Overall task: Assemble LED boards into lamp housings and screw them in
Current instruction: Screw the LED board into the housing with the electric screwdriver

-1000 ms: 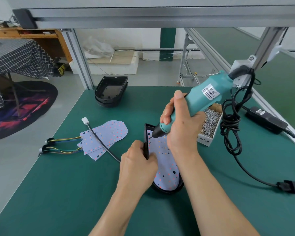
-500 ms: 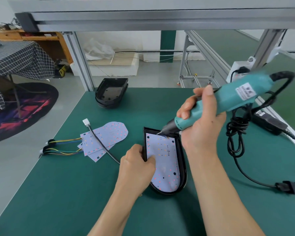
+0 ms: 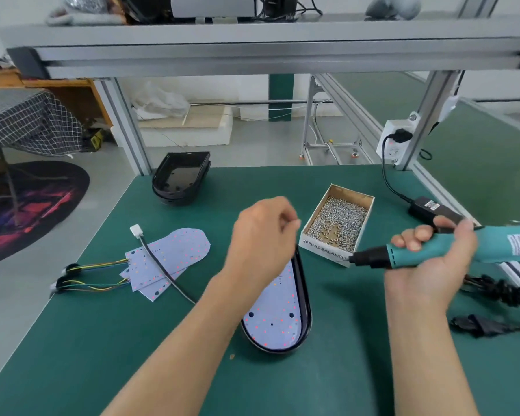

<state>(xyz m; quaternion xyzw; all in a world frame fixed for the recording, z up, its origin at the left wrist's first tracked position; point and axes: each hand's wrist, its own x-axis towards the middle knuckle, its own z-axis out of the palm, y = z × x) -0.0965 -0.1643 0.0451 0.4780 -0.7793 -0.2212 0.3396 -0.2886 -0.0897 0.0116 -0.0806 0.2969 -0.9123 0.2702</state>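
Observation:
A black lamp housing (image 3: 304,295) lies on the green mat with a white LED board (image 3: 272,321) seated in it. My left hand (image 3: 261,235) hovers over the housing's far end, seen from the back and blurred, with its fingers curled toward the open cardboard box of screws (image 3: 336,223). What lies between those fingers is hidden. To the right, my right hand (image 3: 430,265) grips the teal electric screwdriver (image 3: 496,244) held level. Its black tip points left at the box's front corner, clear of the housing.
Loose LED boards (image 3: 174,256) with wire leads lie at the left. A stack of empty black housings (image 3: 180,178) stands at the back. The screwdriver's power adapter (image 3: 427,208) and coiled cable (image 3: 499,289) lie at the right edge. Aluminium frame posts (image 3: 126,127) rise at the table's back.
My right hand swung the screwdriver off the housing and out to the right. My left hand let go of the housing's edge and rose toward the screw box. The camera tilted up.

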